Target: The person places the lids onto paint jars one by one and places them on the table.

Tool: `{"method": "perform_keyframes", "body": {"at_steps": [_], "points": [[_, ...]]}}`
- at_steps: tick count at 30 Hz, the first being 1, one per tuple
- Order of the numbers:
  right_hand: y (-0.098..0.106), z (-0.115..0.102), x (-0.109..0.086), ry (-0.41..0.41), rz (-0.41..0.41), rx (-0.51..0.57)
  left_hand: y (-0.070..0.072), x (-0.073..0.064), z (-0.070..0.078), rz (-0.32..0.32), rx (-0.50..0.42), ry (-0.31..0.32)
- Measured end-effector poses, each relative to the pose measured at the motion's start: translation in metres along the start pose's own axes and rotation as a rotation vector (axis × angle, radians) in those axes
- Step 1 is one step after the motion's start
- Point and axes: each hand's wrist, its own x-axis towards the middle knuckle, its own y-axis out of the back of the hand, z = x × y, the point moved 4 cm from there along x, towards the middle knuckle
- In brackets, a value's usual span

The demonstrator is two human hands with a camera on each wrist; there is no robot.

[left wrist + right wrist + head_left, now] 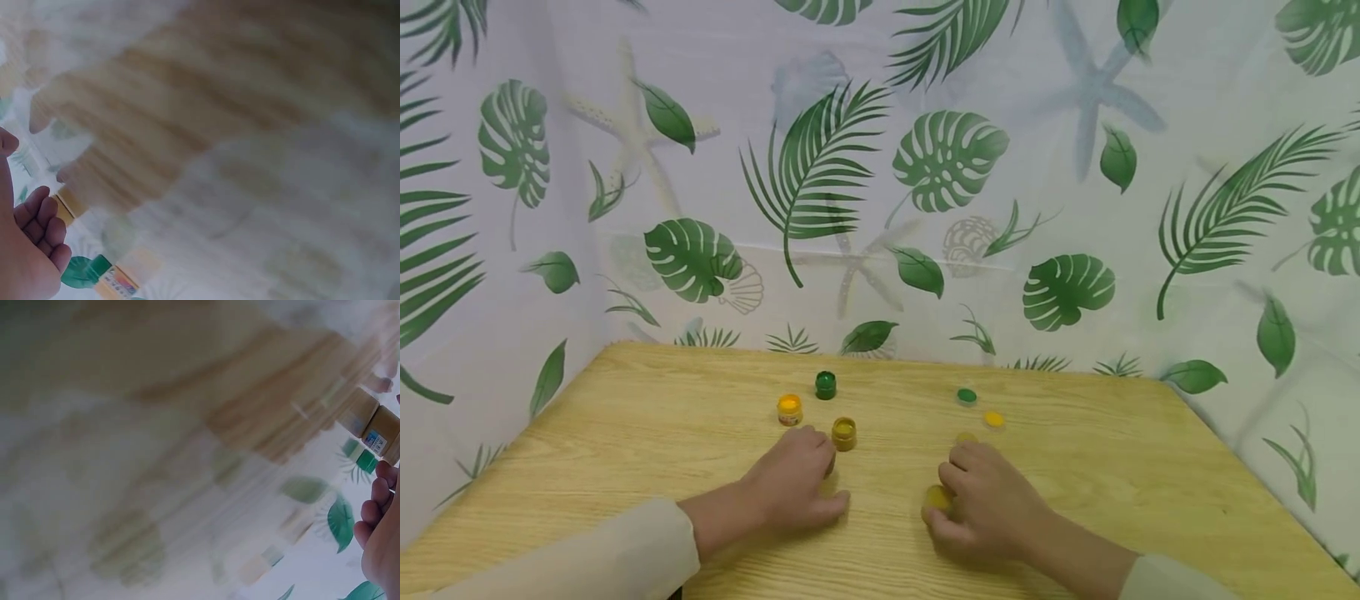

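My left hand [793, 483] lies low over the table, fingers bent downward and thumb spread out to the right. Just past its knuckles stands an uncapped ochre paint jar [844, 433]. An orange-yellow paint jar [789, 409] and a dark green paint jar [825, 385] stand open farther back. My right hand [992, 500] pinches a round ochre lid [937, 502] between thumb and fingers, close over the table. Right beyond its knuckles lies another ochre lid [966, 437], partly hidden. In the left wrist view, the labelled yellow jar [119, 282] appears beyond the curled fingers [47, 219].
A yellow lid [994, 420] and a green lid [966, 397] lie behind the right hand. The wooden table [1150, 467] meets a white leaf-printed cloth [865, 283] at its back edge, with more cloth at both sides.
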Motion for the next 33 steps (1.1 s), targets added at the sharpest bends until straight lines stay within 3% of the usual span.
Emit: {"method": "perform_keyframes", "body": {"at_steps": [10,19,28,33], "points": [[-0.001,0.025,-0.018,-0.046,-0.014,-0.028,-0.001,0.005,-0.013,-0.003,0.076,0.059],[0.002,0.051,-0.031,-0.167,-0.099,-0.084,-0.004,0.012,-0.02,0.007,0.101,0.092],[0.001,0.078,-0.04,-0.302,-0.187,-0.147,-0.007,0.026,-0.025,0.083,0.205,0.076],[0.001,0.091,-0.043,-0.366,-0.194,-0.181,-0.008,0.031,-0.026,0.123,0.212,0.06]]}}
